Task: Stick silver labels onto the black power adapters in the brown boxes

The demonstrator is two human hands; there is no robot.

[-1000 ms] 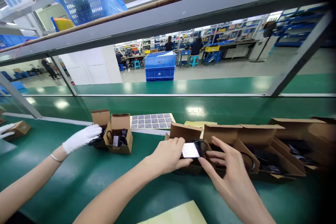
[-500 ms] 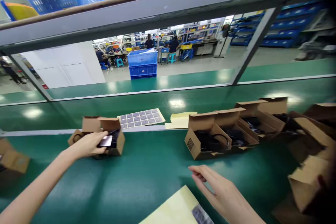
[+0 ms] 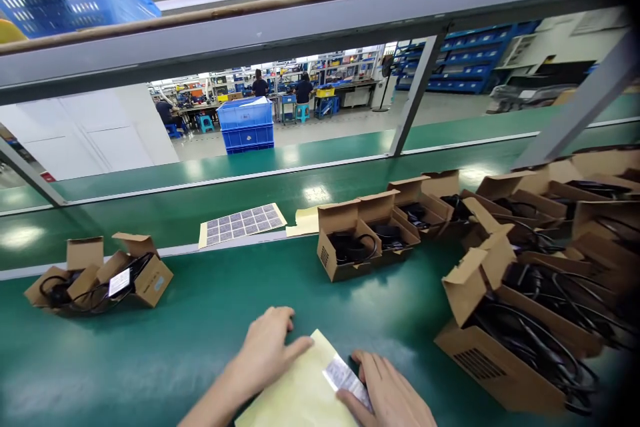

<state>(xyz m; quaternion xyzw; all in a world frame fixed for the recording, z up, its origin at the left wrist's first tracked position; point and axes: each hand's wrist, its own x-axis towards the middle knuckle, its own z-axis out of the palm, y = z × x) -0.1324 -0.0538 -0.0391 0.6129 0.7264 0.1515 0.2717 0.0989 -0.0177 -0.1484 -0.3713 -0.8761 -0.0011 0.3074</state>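
A pale yellow label backing sheet (image 3: 300, 390) lies at the bottom centre, with silver-grey printed labels (image 3: 345, 377) along its right edge. My left hand (image 3: 267, 347) rests at the sheet's upper left edge, thumb over the paper and fingers apart from it, open. On the other side, my right hand (image 3: 385, 387) grips the labelled edge between thumb and curled fingers; whether a label is lifted cannot be made out. To the left, an open carton (image 3: 155, 280) holds a black power adapter (image 3: 120, 283) with a white label and cable, tilted over the rim.
Another open carton (image 3: 37, 290) stands beside it. A full label sheet (image 3: 243, 223) and yellow backing paper (image 3: 303, 220) lie at the back. Open cartons (image 3: 345, 270) with black adapters and cables line the right side, a large carton (image 3: 500, 373) nearest. A metal frame (image 3: 413, 97) rises behind.
My left hand has left the adapter in the left carton and moved right to the yellow sheet. My right hand has come down onto the labelled edge. The view has turned right.
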